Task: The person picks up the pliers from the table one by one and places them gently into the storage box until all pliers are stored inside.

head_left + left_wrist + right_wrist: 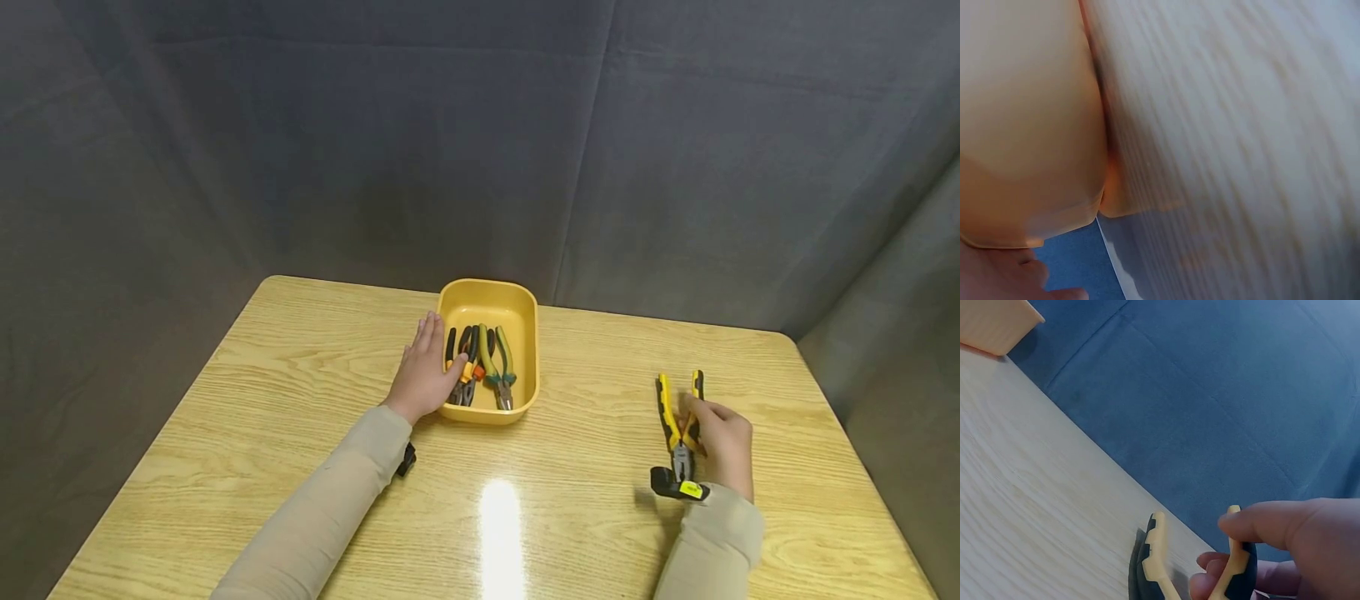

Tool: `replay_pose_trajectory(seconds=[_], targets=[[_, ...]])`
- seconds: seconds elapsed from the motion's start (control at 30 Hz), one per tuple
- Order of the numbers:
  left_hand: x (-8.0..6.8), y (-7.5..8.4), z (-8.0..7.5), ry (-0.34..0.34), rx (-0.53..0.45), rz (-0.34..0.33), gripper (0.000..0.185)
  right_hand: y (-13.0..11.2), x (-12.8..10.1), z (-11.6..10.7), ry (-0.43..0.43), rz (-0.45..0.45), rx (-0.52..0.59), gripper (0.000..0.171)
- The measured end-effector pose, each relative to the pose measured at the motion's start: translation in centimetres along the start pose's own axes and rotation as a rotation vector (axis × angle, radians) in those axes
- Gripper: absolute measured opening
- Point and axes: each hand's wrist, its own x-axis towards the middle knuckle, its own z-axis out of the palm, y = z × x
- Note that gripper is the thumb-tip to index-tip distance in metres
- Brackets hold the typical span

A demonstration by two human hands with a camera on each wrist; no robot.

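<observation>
My left hand (426,375) lies on the left rim of a yellow plastic bin (531,350), fingers stretched along it and thumb over the inside. Within the bin are several pliers, including a green-handled pair (502,358) and black-handled pliers with orange parts (472,354). Over at the right, my right hand (723,442) pinches one handle of yellow-and-black pliers (666,408), whose handles are spread. The same pliers (1157,556) show in the right wrist view, thumb and fingers on one handle. Blurred close up, the bin's wall (1029,125) fills the left wrist view's left side.
The wooden table (585,467) carries the bin near its back edge. Grey cloth (450,150) hangs behind the table and along its sides. A bright light reflection (501,533) falls on the tabletop's front middle.
</observation>
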Motion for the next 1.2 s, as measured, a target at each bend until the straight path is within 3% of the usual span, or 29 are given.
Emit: replay_pose_trajectory(seconds=[0.3,0.7,1.2], targets=[[-0.06,0.18,-0.12,0.004,0.000,0.010,0.079,0.09,0.13,0.32,-0.024,-0.036,0.071,0.040],[0.07,-0.06,0.05,0.008,-0.011,0.004,0.079,0.08,0.30,0.33,-0.039,-0.006,0.239,0.032],[0.02,-0.02,0.02,0.008,-0.023,0.000,0.079,-0.25,0.07,0.32,-0.044,0.025,0.263,0.043]])
